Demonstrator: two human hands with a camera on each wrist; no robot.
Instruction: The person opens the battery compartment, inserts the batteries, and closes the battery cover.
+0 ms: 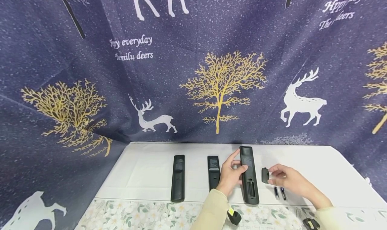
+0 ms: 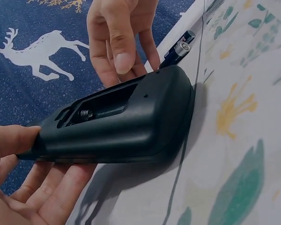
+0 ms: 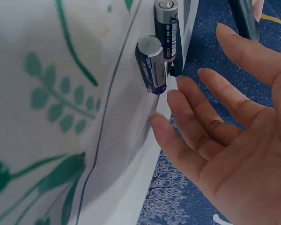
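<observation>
My left hand [image 1: 230,174] grips a long black remote control [image 1: 247,159], its back facing up. Its thumb lies on the back and the other fingers reach underneath. In the left wrist view the battery compartment [image 2: 103,107] is uncovered, with a coil spring visible and no battery seen inside. My right hand [image 1: 290,180] is beside the small black battery cover [image 1: 265,175], fingertips close to its right edge; whether they touch is unclear. In the right wrist view those fingers [image 3: 196,119] are spread and loosely bent. Two batteries [image 3: 152,65] lie nearby.
Two more black remote controls [image 1: 178,178] lie face down to the left, the nearer one [image 1: 213,169] partly behind my left hand. The white table [image 1: 145,169] has a floral cloth [image 1: 145,211] along its front. A blue patterned curtain [image 1: 181,72] stands behind.
</observation>
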